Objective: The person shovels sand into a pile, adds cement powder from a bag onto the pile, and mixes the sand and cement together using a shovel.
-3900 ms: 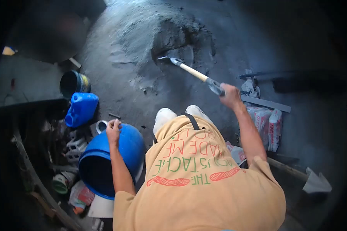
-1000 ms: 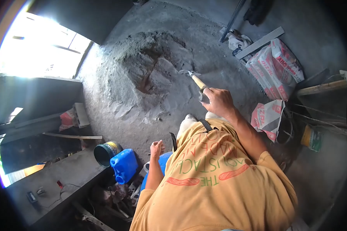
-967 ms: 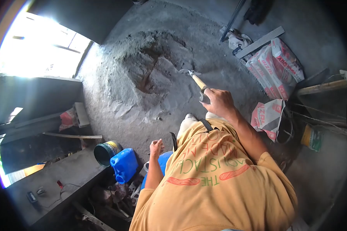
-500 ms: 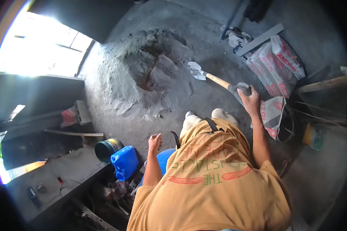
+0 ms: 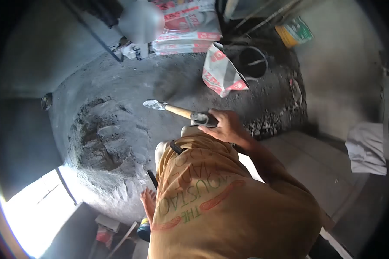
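Out front of the person's shirt (image 5: 237, 233), R hand (image 5: 224, 126) was closed round the handle end of 1 shovel (image 5: 179, 112), arm reaching fwd & inward. Shovel's blade (image 5: 154, 104) pointed left, near 1 grey pile (image 5: 95, 138) but apart from it; couldn't tell if it touched the floor (image 5: 129, 82). L hand (image 5: 148, 198) hung low by the side, open, fingers loosely apart. Further off: 1 open sack (image 5: 220, 71) beside 1 dark bucket (image 5: 266, 64), 1 yellow-green container (image 5: 294, 33), plus stacked sacks (image 5: 186, 26), no. unclear.

A silvery, tan and dark grey shovel (image 5: 178, 111), a tan shirt (image 5: 242, 224) lettered red and green
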